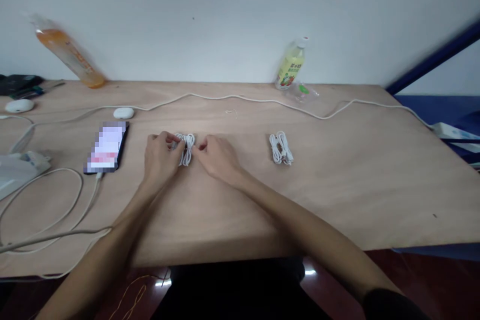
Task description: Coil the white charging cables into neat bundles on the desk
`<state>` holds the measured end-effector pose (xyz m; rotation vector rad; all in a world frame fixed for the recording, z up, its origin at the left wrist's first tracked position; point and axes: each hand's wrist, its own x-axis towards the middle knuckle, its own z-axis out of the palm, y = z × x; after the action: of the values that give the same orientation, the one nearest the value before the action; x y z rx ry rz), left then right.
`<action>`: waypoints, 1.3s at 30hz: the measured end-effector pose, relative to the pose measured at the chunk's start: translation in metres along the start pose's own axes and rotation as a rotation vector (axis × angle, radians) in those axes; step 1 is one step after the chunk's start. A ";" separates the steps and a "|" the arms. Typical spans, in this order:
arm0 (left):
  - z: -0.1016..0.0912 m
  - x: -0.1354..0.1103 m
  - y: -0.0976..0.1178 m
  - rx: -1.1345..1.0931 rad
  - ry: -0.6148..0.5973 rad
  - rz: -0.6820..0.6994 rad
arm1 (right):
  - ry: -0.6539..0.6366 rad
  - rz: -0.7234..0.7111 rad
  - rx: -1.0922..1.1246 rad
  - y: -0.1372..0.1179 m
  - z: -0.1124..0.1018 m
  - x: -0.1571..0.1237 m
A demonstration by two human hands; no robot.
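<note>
- The yellow-green bottle, standing at the far edge of the bench, has a label with a few dark characters and a picture of something red; the characters are too small to read.
- The bottle of orange drink, at the far left, bears orange lettering, which is blurred.
- The screen of the phone is covered by coarse squares, so its content cannot be read.
- The left hand is bent inward, palm downward, with curled fingers; thumb and fingertips touch the left side of a white cable bundle. Whether they grip it firmly, I cannot tell.
- The right hand is at the right side of this bundle, thumb and forefinger drawn close together; I cannot tell if they pinch a strand.
- Both forearms come from the near edge and slant toward each other.
- The bundle lies on the bench between the two hands; a second white bundle, tied similarly, lies well apart to the right.
</note>
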<state>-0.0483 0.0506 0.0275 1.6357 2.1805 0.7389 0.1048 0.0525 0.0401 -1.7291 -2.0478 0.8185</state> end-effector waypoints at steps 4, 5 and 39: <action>0.006 -0.004 -0.008 -0.053 0.045 0.005 | -0.040 0.006 0.000 -0.012 0.015 0.014; 0.007 -0.005 -0.010 -0.062 0.047 0.007 | -0.039 0.009 0.000 -0.012 0.017 0.015; 0.069 -0.039 0.044 -1.031 -0.561 0.181 | 0.162 -0.194 0.680 0.115 -0.017 -0.032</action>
<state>0.0352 0.0375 -0.0061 1.2361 0.9688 1.0402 0.2114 0.0360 -0.0147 -1.1567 -1.5417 1.1019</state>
